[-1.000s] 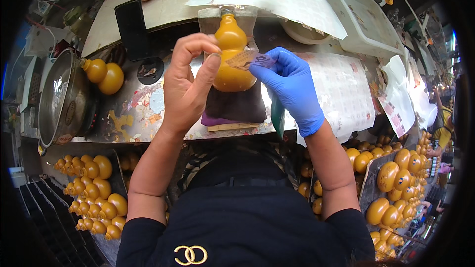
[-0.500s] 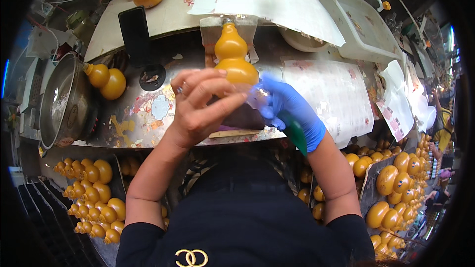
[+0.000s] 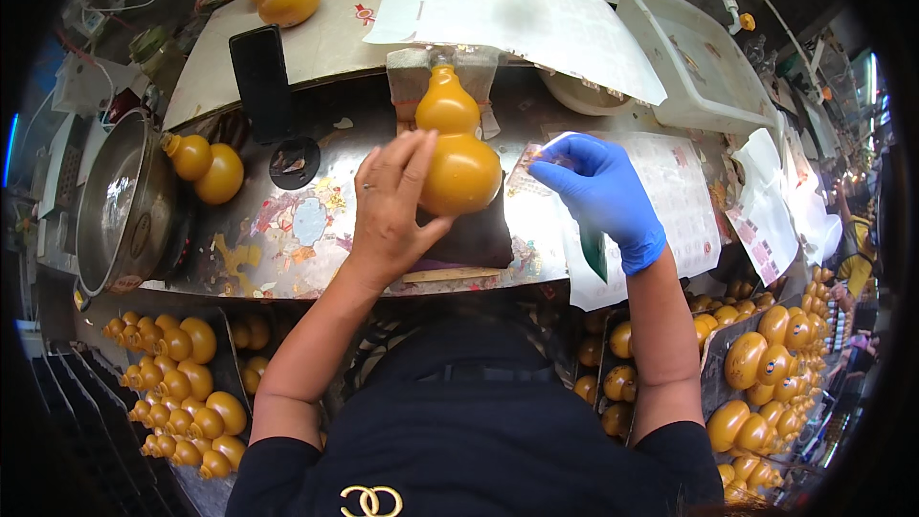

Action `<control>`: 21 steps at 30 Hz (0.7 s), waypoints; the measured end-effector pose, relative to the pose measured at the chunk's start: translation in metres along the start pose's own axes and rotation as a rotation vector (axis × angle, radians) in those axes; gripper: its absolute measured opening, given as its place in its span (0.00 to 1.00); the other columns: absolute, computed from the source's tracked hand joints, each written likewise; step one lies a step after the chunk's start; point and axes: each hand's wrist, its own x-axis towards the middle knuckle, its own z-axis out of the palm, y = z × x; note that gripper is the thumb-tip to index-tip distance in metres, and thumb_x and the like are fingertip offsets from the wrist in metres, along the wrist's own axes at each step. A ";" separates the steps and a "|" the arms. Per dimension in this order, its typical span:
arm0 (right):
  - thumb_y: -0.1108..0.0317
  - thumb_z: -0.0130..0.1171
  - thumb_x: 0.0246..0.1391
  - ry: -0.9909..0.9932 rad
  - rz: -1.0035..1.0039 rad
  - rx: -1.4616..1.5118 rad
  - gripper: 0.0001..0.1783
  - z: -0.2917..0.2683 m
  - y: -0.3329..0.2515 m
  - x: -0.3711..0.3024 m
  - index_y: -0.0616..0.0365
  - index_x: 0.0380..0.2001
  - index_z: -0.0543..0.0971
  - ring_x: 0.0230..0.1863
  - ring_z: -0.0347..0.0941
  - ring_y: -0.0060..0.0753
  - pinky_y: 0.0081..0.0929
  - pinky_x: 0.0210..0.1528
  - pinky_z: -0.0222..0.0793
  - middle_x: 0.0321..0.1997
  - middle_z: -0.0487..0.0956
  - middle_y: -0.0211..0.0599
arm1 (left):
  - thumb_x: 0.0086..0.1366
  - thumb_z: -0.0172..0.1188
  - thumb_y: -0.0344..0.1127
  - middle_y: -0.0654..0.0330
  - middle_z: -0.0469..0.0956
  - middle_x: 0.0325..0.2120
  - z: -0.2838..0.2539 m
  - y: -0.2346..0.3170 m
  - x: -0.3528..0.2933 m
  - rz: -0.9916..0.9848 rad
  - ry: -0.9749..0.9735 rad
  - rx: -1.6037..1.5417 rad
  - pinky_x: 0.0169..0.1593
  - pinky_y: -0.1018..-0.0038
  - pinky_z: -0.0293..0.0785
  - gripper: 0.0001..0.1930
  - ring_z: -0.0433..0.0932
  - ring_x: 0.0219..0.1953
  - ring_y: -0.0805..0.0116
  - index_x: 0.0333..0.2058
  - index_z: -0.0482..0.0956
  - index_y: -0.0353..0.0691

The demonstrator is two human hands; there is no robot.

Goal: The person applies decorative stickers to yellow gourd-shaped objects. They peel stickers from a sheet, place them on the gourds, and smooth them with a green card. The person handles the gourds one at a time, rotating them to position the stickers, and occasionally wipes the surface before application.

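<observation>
A yellow gourd-shaped bottle [image 3: 463,175] lies with its neck pointing away from me against a padded rest [image 3: 406,86], its round bottom over a dark cloth [image 3: 483,235]. My bare left hand [image 3: 391,203] grips its left side, fingers on the upper bulge and thumb under the base. To the bottle's right, apart from it, my blue-gloved right hand [image 3: 605,193] pinches a small see-through film piece [image 3: 525,175] between thumb and fingertips. A flat green blade-like piece [image 3: 593,251] sticks out below that palm; how it is held is hidden.
Left stand a metal pan [image 3: 120,201], another yellow gourd [image 3: 206,168] and a phone [image 3: 259,72] on a stand. Printed sheets [image 3: 670,201] cover the right side; a white tray [image 3: 704,57] stands behind. Gourds [image 3: 182,383] fill racks at both sides below the metal table [image 3: 230,239].
My right hand has moved right, away from the bottle, and the film shows in its fingers. My left hand has shifted onto the bottle's side. The bottle sits slightly nearer to me.
</observation>
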 end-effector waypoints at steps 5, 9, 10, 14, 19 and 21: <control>0.65 0.64 0.52 -0.336 0.011 0.263 0.10 0.020 -0.026 0.009 0.60 0.32 0.80 0.19 0.63 0.10 0.12 0.21 0.58 0.21 0.73 0.23 | 0.40 0.73 0.33 0.53 0.66 0.53 0.009 -0.011 -0.010 -0.105 -0.022 -0.088 0.59 0.63 0.57 0.45 0.65 0.56 0.55 0.59 0.63 0.39; 0.62 0.65 0.50 -0.288 -0.073 0.030 0.13 0.033 0.015 0.045 0.62 0.32 0.80 0.25 0.70 0.17 0.18 0.30 0.68 0.24 0.77 0.30 | 0.43 0.74 0.36 0.52 0.65 0.54 0.017 -0.018 -0.011 -0.147 -0.025 -0.243 0.61 0.62 0.58 0.46 0.64 0.58 0.53 0.61 0.61 0.40; 0.61 0.65 0.50 -0.281 -0.058 -0.016 0.14 0.032 0.014 0.044 0.63 0.32 0.80 0.27 0.71 0.18 0.19 0.32 0.69 0.25 0.77 0.31 | 0.44 0.73 0.37 0.51 0.64 0.54 0.015 -0.018 -0.010 -0.186 -0.054 -0.327 0.62 0.62 0.57 0.46 0.64 0.58 0.53 0.62 0.60 0.40; 0.60 0.66 0.48 -0.266 -0.041 -0.076 0.16 0.031 0.007 0.041 0.63 0.31 0.79 0.29 0.72 0.20 0.21 0.35 0.69 0.26 0.78 0.33 | 0.54 0.67 0.43 0.49 0.61 0.58 0.009 -0.024 -0.003 -0.500 -0.147 -0.936 0.63 0.68 0.56 0.45 0.62 0.60 0.58 0.64 0.52 0.37; 0.60 0.68 0.47 -0.198 -0.010 -0.055 0.18 0.034 0.016 0.042 0.61 0.37 0.78 0.26 0.69 0.18 0.19 0.31 0.67 0.24 0.75 0.29 | 0.59 0.64 0.44 0.51 0.62 0.58 0.013 -0.018 0.006 -0.643 -0.141 -1.081 0.61 0.70 0.60 0.40 0.64 0.58 0.61 0.63 0.54 0.34; 0.61 0.68 0.47 -0.193 0.043 0.123 0.24 0.029 0.036 0.043 0.59 0.46 0.75 0.23 0.65 0.14 0.14 0.25 0.61 0.21 0.71 0.24 | 0.59 0.65 0.44 0.50 0.63 0.58 0.008 -0.017 0.007 -0.656 -0.158 -1.089 0.61 0.71 0.60 0.40 0.64 0.59 0.62 0.63 0.54 0.33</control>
